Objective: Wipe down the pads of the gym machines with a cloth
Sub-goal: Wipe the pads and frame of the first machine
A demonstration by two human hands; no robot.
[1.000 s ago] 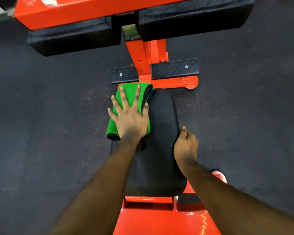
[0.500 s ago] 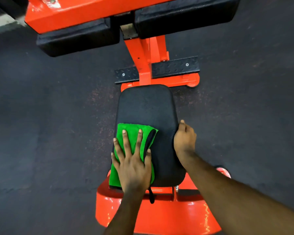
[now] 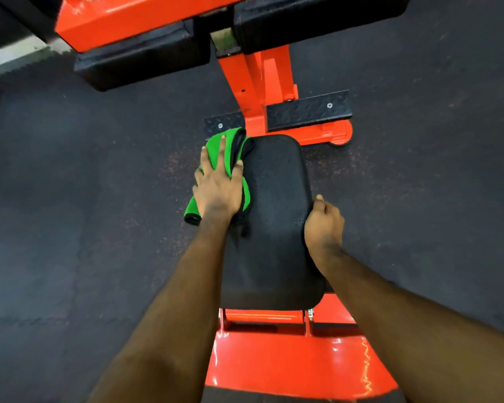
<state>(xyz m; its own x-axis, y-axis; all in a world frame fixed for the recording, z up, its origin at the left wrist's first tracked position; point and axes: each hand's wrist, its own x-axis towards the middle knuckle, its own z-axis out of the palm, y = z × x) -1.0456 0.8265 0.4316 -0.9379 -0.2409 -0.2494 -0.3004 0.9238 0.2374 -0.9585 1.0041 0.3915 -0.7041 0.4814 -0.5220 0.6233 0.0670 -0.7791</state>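
The orange frame (image 3: 288, 365) is cut off top and bottom, as are its two upper pads (image 3: 140, 62). The black seat pad (image 3: 274, 228) runs lengthwise away from the person, its rounded far end towards the post and its left edge hidden under forearm and cloth. The folded green cloth (image 3: 213, 149) lies along the pad's far-left corner, overhanging the side. The left grip (image 3: 217, 193) presses it with flat, straight fingers; the right grip (image 3: 323, 225) curls round the pad's right edge.
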